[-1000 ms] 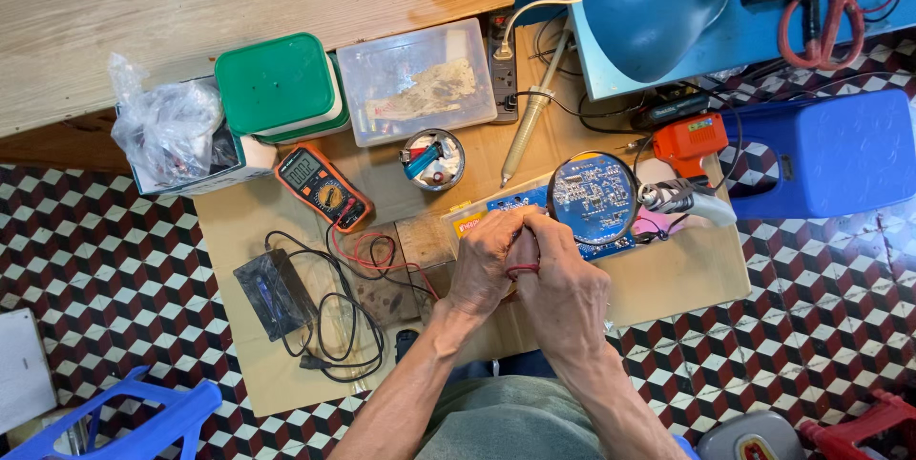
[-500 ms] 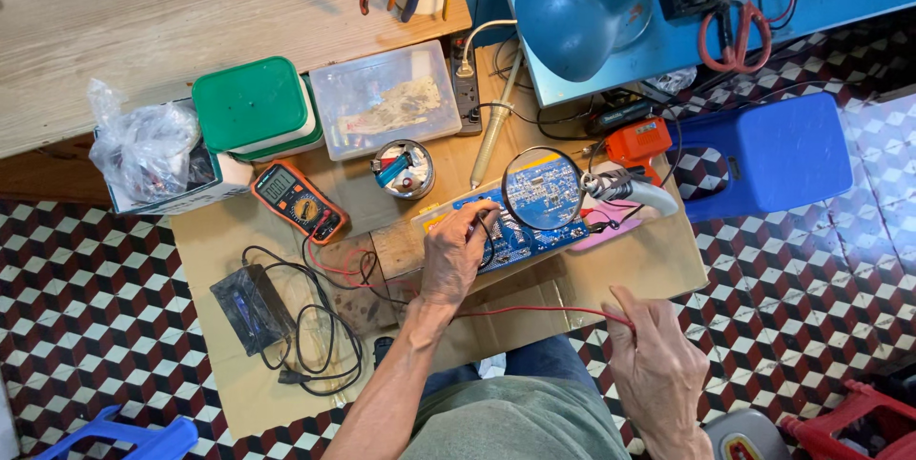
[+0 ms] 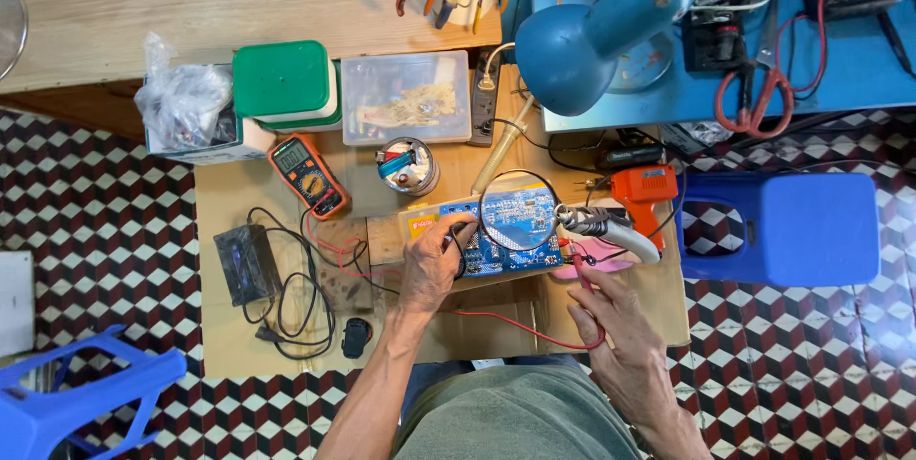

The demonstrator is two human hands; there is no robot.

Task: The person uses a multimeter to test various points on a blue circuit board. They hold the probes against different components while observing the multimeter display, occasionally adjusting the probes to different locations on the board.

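Observation:
A blue circuit board (image 3: 496, 248) lies on the low wooden work board, partly under a round magnifying glass (image 3: 518, 209). My left hand (image 3: 431, 265) rests at the board's left end and pinches a black test probe against it. My right hand (image 3: 611, 322) is to the right of the board and holds a red test probe (image 3: 578, 269), its tip near the board's right edge. A red lead (image 3: 515, 326) runs from that probe across the wood toward the orange multimeter (image 3: 307, 175).
A blue desk lamp (image 3: 587, 35), an orange tool (image 3: 647, 193), a tin of solder (image 3: 408, 164), a clear plastic box (image 3: 405, 97), green-lidded tubs (image 3: 283, 81) and a black adapter with cable (image 3: 246, 264) surround the work. Blue plastic stools stand right (image 3: 792, 231) and lower left (image 3: 67, 403).
My hands, clasped together a second ago, have parted. The right hand went down to the red lead and now brings the red probe up to the board. The camera view shifted.

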